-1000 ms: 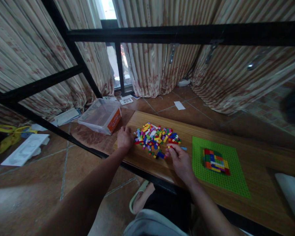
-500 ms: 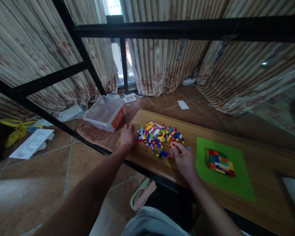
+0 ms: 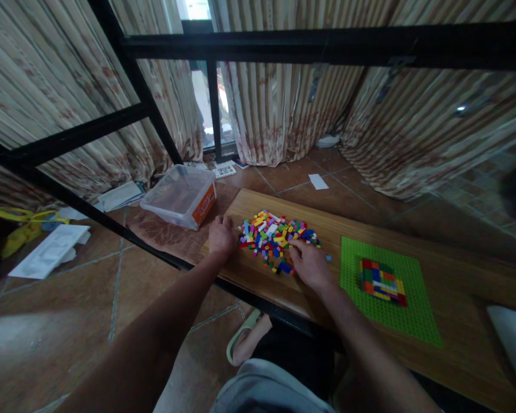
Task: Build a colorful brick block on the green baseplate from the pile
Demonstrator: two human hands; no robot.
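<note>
Colourful toy building bricks (image 3: 270, 232) lie in a loose pile on the wooden bench. My left hand (image 3: 223, 236) rests on the bench at the pile's left side, its fingers curled in; whatever they may hold is hidden. At the pile's right side, my right hand (image 3: 312, 264) reaches in with fingers stretched out and touching bricks; none is visibly gripped. Further right lies a green baseplate (image 3: 348, 258), bearing a block of joined multicoloured bricks (image 3: 382, 282). A small light-blue brick (image 3: 328, 258) sits between my right hand and the plate.
A clear plastic box (image 3: 178, 195) with an orange label stands beyond the bench's left end on a brown mat (image 3: 155, 235). Black metal bars (image 3: 284, 46) cross the view ahead. A white tray (image 3: 49, 252) lies on the tiled floor at left. Something pale (image 3: 511, 338) is at far right.
My right hand has shifted slightly left and forward into the pile; its pinch on a small red brick has loosened. My left hand stays in place. The view has shifted slightly.
</note>
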